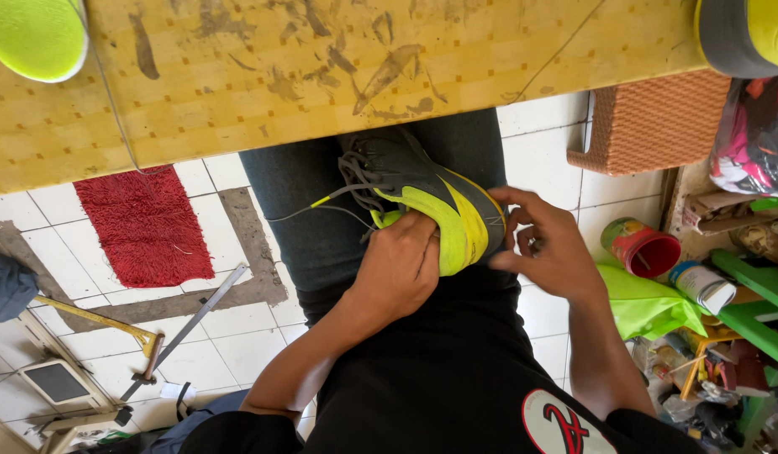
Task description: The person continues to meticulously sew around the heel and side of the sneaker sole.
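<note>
- Grey and neon-yellow shoe (435,197) on the lap, just below the edge of the wooden table (321,76), toe toward the person's right, sole turned toward the body.
- Left hand (401,265) clamped on the shoe: fingers curled into the opening and round the yellow heel part, knuckles up. Closed grip, holding the shoe steady.
- Right hand (553,248) at the shoe's toe end: thumb and forefinger touching the yellow sole edge, other fingers bent loosely. Can't tell whether pinching a needle or anything small there.
- Grey laces (359,181) hanging loose, yellow-tipped end trailing across the thigh.
- Thin thread (111,101) running across the table top.
- Containers, to the person's right on the floor:
  - red cup (649,248) lying tilted, mouth toward camera, inside dark, contents not visible.
  - white can (704,286) on its side beside it, contents not visible.
  - woven orange basket (654,122) under the table edge, inside hidden.
  - clear bag (754,139) stuffed with coloured cloth.
- Red mat (145,223), hammer (103,324) and metal ruler (187,328) on the tiled floor, well apart from the hands.
</note>
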